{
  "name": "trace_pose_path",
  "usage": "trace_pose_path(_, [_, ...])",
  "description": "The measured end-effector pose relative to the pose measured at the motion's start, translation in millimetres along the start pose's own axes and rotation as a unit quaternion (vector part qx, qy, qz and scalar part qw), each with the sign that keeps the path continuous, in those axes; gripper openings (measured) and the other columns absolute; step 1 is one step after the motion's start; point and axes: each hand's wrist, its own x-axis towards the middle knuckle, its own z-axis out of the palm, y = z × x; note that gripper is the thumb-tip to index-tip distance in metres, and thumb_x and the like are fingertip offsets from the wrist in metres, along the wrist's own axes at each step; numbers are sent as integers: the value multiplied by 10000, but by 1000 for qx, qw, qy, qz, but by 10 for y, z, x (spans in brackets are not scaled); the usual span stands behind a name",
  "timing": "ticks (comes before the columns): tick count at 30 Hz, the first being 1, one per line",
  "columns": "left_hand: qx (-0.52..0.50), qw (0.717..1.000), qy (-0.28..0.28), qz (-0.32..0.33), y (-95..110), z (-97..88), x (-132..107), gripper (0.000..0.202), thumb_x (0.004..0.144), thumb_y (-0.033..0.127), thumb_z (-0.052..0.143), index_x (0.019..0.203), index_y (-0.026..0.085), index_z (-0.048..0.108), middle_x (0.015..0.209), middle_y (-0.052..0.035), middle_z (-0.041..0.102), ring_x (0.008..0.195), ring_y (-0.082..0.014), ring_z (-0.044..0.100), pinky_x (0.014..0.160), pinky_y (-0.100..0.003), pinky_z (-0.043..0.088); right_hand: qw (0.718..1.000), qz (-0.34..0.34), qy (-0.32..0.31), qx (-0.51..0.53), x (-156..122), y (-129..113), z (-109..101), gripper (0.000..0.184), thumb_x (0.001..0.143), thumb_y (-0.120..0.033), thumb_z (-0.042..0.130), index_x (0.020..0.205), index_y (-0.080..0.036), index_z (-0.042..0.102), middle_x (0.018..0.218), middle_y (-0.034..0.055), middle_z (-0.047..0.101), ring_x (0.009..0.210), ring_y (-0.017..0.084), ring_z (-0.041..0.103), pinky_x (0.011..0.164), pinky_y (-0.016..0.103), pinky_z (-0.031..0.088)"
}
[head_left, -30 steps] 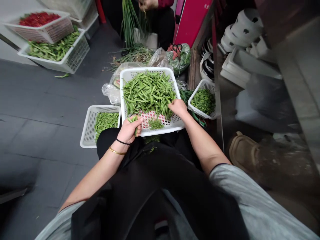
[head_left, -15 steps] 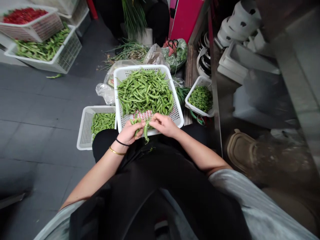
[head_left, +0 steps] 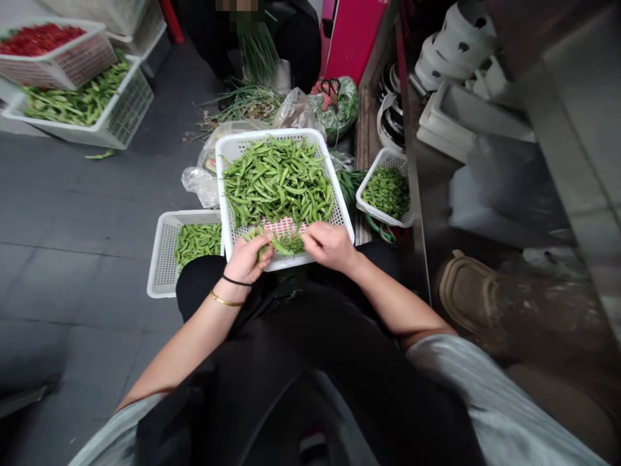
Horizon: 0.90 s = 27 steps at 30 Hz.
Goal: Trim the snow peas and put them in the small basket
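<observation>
My left hand (head_left: 248, 257) is closed around several green pea pods, and one pea pod (head_left: 280, 246) sticks out between thumb and finger toward the right. Off to the right, my right hand (head_left: 334, 246) is pinched, apart from that pod; whatever its fingertips may hold is too small to make out. Both hands are over the near edge of a white perforated basket (head_left: 345, 206) on my lap. Pea pods (head_left: 279, 178) heap in its far part. Between the hands lies a small pile of thin green trimmings (head_left: 294, 243).
A lower white basket (head_left: 162, 259) with pods stands at left, and a small basket of leafy greens (head_left: 387, 192) at right. Stacked baskets (head_left: 116, 123) stand far left. Ahead, a person holds long green stalks (head_left: 257, 52); scissors (head_left: 330, 87) lie on a bag. A metal shelf edge (head_left: 418, 213) runs along the right.
My hands have moved apart: the right hand has drawn away to the right, the left slightly left. The pod in my left hand now points right instead of down.
</observation>
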Motion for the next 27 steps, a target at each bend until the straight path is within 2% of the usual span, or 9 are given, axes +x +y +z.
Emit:
trace_pose_path(3, [55, 987, 70, 131, 70, -86, 19, 206, 687, 229, 715, 751, 160, 531, 382, 81, 437, 290, -56, 352, 290, -154, 263, 995, 61, 17, 77, 46, 70, -136, 247, 890, -226, 436, 659, -175, 510, 626, 3, 520, 575, 101, 455, 592, 227, 365])
trace_pose_path(9, [210, 949, 80, 221, 119, -117, -76, 187, 756, 320, 674, 790, 179, 557, 416, 71, 450, 315, -81, 389, 326, -197, 305, 980, 46, -161, 111, 147, -86, 57, 208, 905, -334, 490, 859, -154, 583, 770, 26, 601, 681, 119, 526, 650, 229, 373])
trace_pose_path(13, [475, 812, 63, 333, 291, -176, -216, 212, 746, 360, 683, 822, 164, 651, 666, -31, 611, 604, -145, 578, 581, -251, 469, 970, -38, -233, 54, 173, -126, 115, 285, 938, -286, 433, 728, -153, 572, 697, 24, 582, 656, 121, 499, 641, 233, 339])
trace_pose_path(15, [582, 740, -10, 338, 388, -219, -258, 235, 725, 378, 701, 825, 165, 682, 772, -59, 630, 713, -171, 596, 667, -270, 471, 958, -92, -266, 51, 187, -119, 71, 280, 935, -299, 447, 733, -155, 576, 706, 24, 589, 652, 122, 495, 625, 234, 328])
trace_pose_path(17, [627, 715, -124, 283, 438, -248, -264, 213, 737, 377, 690, 780, 169, 683, 737, -45, 619, 662, -156, 578, 631, -257, 452, 951, -128, -270, 74, 215, -126, 24, 291, 944, -303, 433, 737, -155, 574, 715, 25, 595, 666, 122, 503, 633, 231, 335])
trace_pose_path(19, [599, 736, -222, 223, 415, -249, -246, 205, 749, 356, 684, 696, 161, 652, 651, -20, 591, 585, -129, 539, 573, -235, 424, 953, -132, -249, 112, 260, -150, 12, 295, 954, -293, 411, 747, -157, 571, 715, 22, 594, 683, 118, 512, 659, 223, 352])
trace_pose_path(21, [518, 795, -257, 184, 326, -225, -221, 234, 737, 340, 703, 639, 149, 608, 585, -2, 555, 538, -110, 500, 533, -221, 403, 960, -107, -214, 145, 312, -181, 52, 295, 954, -280, 400, 739, -160, 562, 704, 14, 581, 676, 110, 510, 670, 215, 361])
trace_pose_path(24, [363, 903, -177, 147, 150, -188, -182, 234, 727, 326, 718, 657, 148, 583, 514, 24, 503, 451, -82, 431, 439, -199, 355, 971, -63, -155, 168, 365, -208, 186, 301, 943, -276, 407, 699, -162, 543, 654, 1, 538, 631, 103, 482, 647, 213, 360])
trace_pose_path(27, [229, 961, -55, 148, 65, -224, -122, 221, 716, 306, 729, 680, 154, 573, 448, 50, 461, 359, -59, 364, 349, -178, 280, 976, -12, -112, 184, 348, -170, 323, 281, 938, -286, 417, 734, -161, 564, 639, -7, 532, 613, 99, 475, 643, 209, 369])
